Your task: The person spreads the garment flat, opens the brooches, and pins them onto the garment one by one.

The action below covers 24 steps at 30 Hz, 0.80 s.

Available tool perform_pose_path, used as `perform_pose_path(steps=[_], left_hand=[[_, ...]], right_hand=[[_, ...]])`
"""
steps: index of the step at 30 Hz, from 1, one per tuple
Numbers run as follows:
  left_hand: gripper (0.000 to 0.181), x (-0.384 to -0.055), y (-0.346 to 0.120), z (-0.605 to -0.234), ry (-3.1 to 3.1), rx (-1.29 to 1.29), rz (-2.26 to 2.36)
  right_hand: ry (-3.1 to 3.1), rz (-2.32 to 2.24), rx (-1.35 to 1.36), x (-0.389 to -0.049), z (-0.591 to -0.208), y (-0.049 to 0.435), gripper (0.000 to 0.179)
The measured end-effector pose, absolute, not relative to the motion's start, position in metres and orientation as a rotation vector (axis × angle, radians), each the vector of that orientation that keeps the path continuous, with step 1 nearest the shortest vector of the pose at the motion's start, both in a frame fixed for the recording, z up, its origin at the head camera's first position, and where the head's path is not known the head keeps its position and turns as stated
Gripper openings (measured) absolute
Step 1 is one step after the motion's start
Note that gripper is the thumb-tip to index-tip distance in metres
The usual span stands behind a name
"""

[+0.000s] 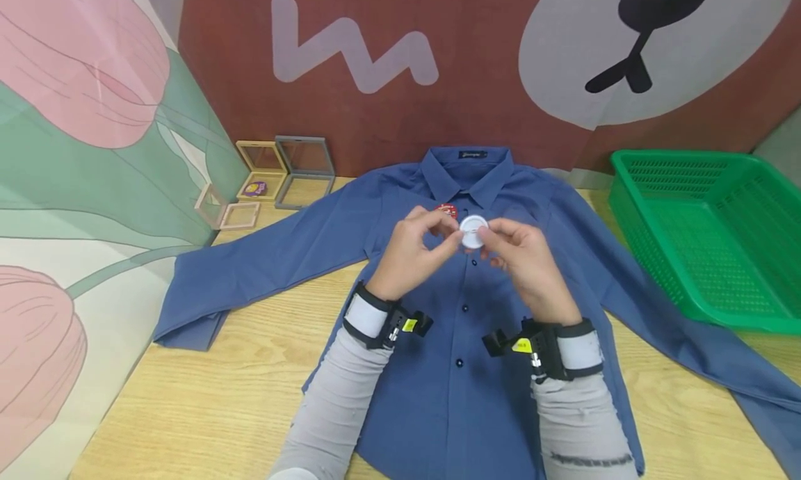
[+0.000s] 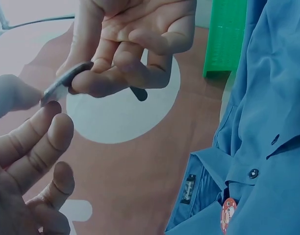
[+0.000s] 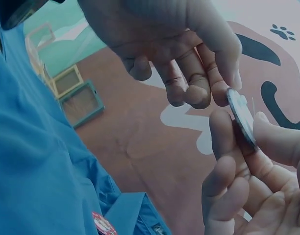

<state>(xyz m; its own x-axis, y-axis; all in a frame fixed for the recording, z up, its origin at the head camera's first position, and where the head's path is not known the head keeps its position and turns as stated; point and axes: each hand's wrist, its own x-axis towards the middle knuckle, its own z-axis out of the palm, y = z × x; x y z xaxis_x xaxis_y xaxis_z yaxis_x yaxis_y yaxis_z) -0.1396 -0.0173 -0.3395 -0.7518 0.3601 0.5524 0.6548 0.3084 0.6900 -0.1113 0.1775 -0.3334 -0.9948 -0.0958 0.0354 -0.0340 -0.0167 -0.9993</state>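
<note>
A round pin-back badge (image 1: 473, 232) is held above the chest of a blue button-up shirt (image 1: 425, 396), its white back facing up. My left hand (image 1: 414, 254) pinches the badge's left edge between thumb and finger. From the other side my right hand (image 1: 524, 261) grips it, thumb on the back and fingers beneath. The right wrist view catches the badge (image 3: 243, 117) nearly edge-on, with a thin pin standing away from its back. A red badge (image 1: 446, 210) lies on the shirt near the collar, partly hidden behind my left hand in the head view.
Several small hinged display frames stand at the back left: a yellow one (image 1: 240, 146) with a purple badge (image 1: 255, 188) in it, a grey one (image 1: 330, 161) and a pinkish one (image 1: 240, 216). A green plastic basket (image 1: 688, 306) sits at the right, beside the shirt's sleeve, on the wooden table (image 1: 263, 389).
</note>
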Motion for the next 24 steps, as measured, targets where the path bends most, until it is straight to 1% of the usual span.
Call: perform_pose_path(steps=[2,4,7,9,13,19,24], left_hand=[[0.018,-0.140,-0.019,-0.339,-2.266,-0.923,-1.413],[0.030,-0.141,-0.020,-0.338,-2.252,-0.949,-1.416],[0.052,-0.141,-0.021,-0.337,-2.251,-1.009,-1.433],[0.060,-0.141,-0.020,-0.336,-2.250,-1.067,-1.458],[0.059,-0.140,-0.018,-0.337,-2.221,-1.120,-1.526],[0.053,-0.141,-0.016,-0.339,-2.108,-1.100,-1.646],[0.051,-0.144,-0.020,-0.342,-2.079,-1.078,-1.692]], right_hand=[[2.122,-2.242,-0.135,-0.111,-0.333,0.178,0.011],[2.059,-2.285,-0.131,-0.111,-0.333,0.178,0.011],[1.944,-2.334,-0.130,-0.111,-0.333,0.179,0.015],[1.852,-2.360,-0.146,-0.111,-0.333,0.179,0.018],[1.683,-2.389,-0.204,-0.111,-0.334,0.177,0.023],[1.385,-2.439,-0.264,-0.112,-0.334,0.170,0.023],[1.410,-2.427,-0.262,-0.113,-0.335,0.163,0.024]])
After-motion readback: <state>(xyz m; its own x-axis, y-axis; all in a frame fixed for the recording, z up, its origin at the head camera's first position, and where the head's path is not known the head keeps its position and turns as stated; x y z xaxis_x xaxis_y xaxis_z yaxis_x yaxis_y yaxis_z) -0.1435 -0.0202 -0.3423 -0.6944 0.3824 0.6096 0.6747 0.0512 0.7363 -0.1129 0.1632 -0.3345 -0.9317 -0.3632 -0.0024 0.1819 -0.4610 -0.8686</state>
